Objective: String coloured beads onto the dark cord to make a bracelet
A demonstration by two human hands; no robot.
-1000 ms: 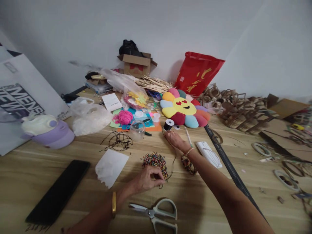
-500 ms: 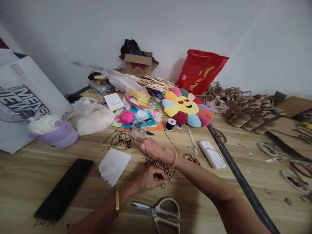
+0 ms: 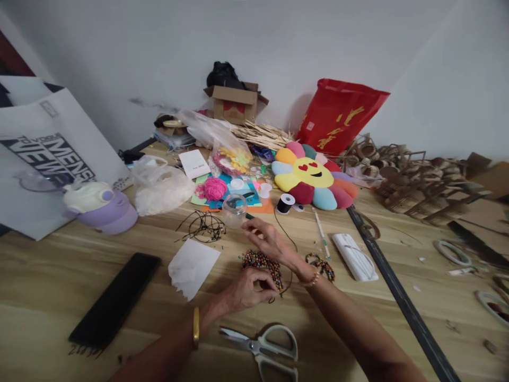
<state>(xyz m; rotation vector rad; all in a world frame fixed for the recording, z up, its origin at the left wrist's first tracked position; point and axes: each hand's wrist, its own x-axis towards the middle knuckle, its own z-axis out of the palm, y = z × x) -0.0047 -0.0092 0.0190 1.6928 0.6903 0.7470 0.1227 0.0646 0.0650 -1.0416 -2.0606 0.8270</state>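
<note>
My left hand is closed in a pinch in front of the pile of small multicoloured beads. Its fingertips hold a thin black cord, with a small loop hanging beneath. My right hand is raised beyond the beads, just right of a clear jar. Its fingers are curled toward the thumb; anything between them is too small to make out. The cord runs up to a black spool. Scissors lie spread on the table below my left hand.
A beaded string and a white power bank lie to the right. Left are torn white paper, tangled black cord pieces and a black slab. A flower cushion and pink yarn sit farther back.
My right hand has drawn back to the right from in front of the jar, uncovering more beads. My left hand keeps its pinch. The whole view has shifted slightly.
</note>
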